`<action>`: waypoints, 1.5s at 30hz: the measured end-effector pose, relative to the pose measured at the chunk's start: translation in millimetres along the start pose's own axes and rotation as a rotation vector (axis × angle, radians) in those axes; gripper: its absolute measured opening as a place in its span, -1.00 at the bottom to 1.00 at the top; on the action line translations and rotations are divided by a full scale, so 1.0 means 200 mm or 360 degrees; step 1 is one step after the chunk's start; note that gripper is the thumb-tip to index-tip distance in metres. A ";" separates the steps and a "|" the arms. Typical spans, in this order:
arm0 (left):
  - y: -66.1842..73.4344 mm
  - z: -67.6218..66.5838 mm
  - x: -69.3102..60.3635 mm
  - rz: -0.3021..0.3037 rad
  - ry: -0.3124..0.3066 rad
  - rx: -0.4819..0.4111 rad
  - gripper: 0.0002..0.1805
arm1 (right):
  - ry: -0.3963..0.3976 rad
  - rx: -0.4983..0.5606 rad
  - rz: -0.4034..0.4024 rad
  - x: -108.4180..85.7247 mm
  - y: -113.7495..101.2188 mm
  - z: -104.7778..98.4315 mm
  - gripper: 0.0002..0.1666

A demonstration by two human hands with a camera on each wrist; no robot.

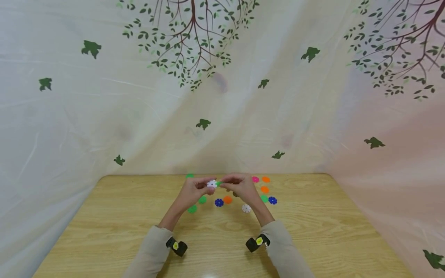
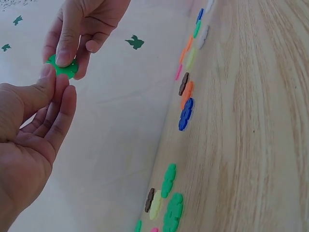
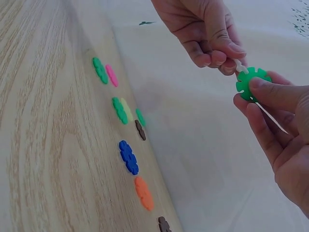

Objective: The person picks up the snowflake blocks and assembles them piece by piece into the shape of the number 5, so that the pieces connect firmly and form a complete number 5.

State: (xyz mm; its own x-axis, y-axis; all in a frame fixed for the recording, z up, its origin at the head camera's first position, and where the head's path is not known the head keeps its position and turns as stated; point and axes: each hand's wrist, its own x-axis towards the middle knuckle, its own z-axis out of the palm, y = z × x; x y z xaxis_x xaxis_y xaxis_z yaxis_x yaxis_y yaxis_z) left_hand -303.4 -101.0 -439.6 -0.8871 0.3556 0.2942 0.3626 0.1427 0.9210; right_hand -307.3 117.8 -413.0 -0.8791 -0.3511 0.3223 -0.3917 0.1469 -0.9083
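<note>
Above the table, my left hand (image 1: 190,192) pinches a white notched disc (image 1: 211,184) between thumb and fingers. My right hand (image 1: 243,188) grips a green notched disc (image 3: 253,83), its thumb flat on the disc's face. The two discs meet edge to edge, the white one seen edge-on in the right wrist view. How deep their notches sit in each other cannot be made out. In the left wrist view the fingers of my left hand (image 2: 36,116) hide most of the white disc, and the green disc shows under the thumb of my right hand (image 2: 82,34).
Loose notched discs lie flat on the wooden table (image 1: 114,216): a blue disc (image 1: 219,202) beside an orange disc (image 1: 227,199), a white disc (image 1: 246,208), a pink disc (image 1: 255,179) and several green ones. A printed cloth (image 1: 222,116) hangs behind the table's far edge.
</note>
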 end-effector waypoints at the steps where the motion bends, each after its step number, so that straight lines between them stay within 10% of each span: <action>1: 0.00 0.00 0.00 0.0006 0.0000 -0.0009 -0.59 | -0.0003 0.0013 -0.0008 0.00 -0.01 0.00 -0.89; 28: -0.01 -0.01 0.01 -0.0043 -0.0111 -0.0067 -0.61 | -0.0021 -0.0145 0.0041 0.03 0.11 -0.01 -0.87; 45: -0.07 -0.05 0.00 -0.0217 -0.0072 -0.0186 -0.61 | -0.0770 -0.0608 0.0075 0.06 0.11 -0.29 -0.76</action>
State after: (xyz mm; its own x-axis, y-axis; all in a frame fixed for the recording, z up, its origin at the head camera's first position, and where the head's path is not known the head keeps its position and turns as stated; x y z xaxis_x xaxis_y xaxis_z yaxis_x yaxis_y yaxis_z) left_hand -310.2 -112.2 -450.0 -0.9110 0.3821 0.1554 0.2021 0.0851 0.9756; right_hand -341.6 171.0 -414.1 -0.7101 -0.7026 0.0451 -0.5035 0.4619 -0.7302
